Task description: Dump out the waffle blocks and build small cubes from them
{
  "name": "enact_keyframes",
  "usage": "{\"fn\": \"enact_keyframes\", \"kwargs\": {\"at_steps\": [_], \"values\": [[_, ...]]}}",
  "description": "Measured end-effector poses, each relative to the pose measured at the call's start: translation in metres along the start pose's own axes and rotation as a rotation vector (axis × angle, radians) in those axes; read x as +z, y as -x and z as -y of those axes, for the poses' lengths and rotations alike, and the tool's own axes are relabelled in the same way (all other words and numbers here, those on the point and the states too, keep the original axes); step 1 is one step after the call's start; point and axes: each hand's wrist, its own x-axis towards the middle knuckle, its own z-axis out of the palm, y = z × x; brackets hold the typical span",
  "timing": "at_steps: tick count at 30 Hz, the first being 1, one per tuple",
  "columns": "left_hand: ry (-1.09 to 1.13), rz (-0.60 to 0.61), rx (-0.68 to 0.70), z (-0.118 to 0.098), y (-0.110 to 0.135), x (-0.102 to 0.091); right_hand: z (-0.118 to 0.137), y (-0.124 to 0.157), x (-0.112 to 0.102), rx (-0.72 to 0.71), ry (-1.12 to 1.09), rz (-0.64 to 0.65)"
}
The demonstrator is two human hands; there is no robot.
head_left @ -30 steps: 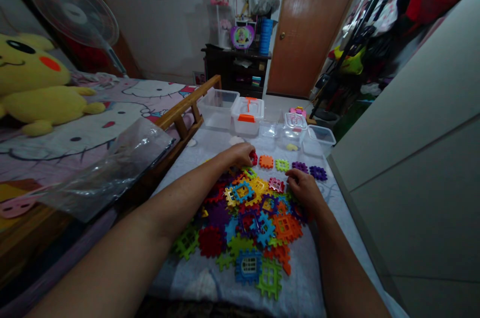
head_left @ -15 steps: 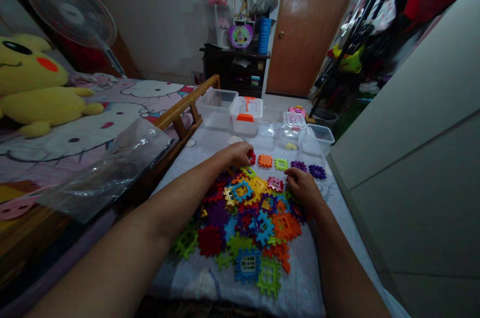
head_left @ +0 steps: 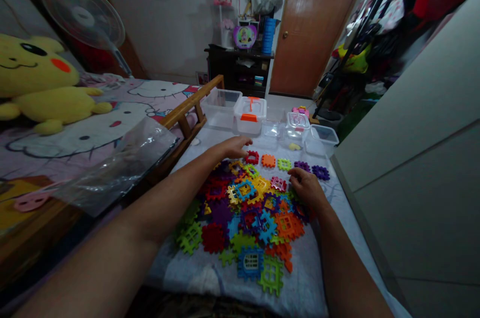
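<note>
Left grip (head_left: 236, 147) apart, beside red tile (head_left: 252, 157) ending row (head_left: 284, 164); right grip (head_left: 307, 188) curled on pile (head_left: 243, 218), closure unclear. Row-laying likely; next needs single-tile pinch.

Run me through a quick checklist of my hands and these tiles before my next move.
1. Left hand free: ok, open and flat beside the red tile.
2. Right hand free: cannot tell, fingers curled on the pile.
3. Row tiles apart: ok, red tile, orange tile and green tile do not touch.
4. Box with orange latch lidded: ok.
</note>
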Motion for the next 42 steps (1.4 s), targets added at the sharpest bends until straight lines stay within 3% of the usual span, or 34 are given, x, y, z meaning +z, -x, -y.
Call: {"fn": "enact_keyframes", "kwargs": {"at_steps": [3,8,14,22,33,42], "values": [[-0.009,0.022,-0.019,0.014,0.023,-0.010,0.001,0.000,0.000,-0.008,0.000,0.002],[-0.037,0.048,-0.167,0.044,0.059,-0.016,0.003,-0.001,0.000,0.003,-0.001,0.011],[0.052,0.076,-0.257,0.064,0.082,-0.004,0.004,0.000,-0.001,-0.008,0.010,0.012],[0.241,0.001,-0.299,0.070,0.088,0.013,0.001,-0.001,0.000,-0.012,-0.002,0.015],[0.358,-0.077,-0.253,0.075,0.095,0.007,0.001,0.000,0.002,-0.022,-0.001,-0.003],[0.440,-0.189,-0.193,0.057,0.103,-0.010,0.002,0.000,0.000,-0.017,0.006,0.004]]}}
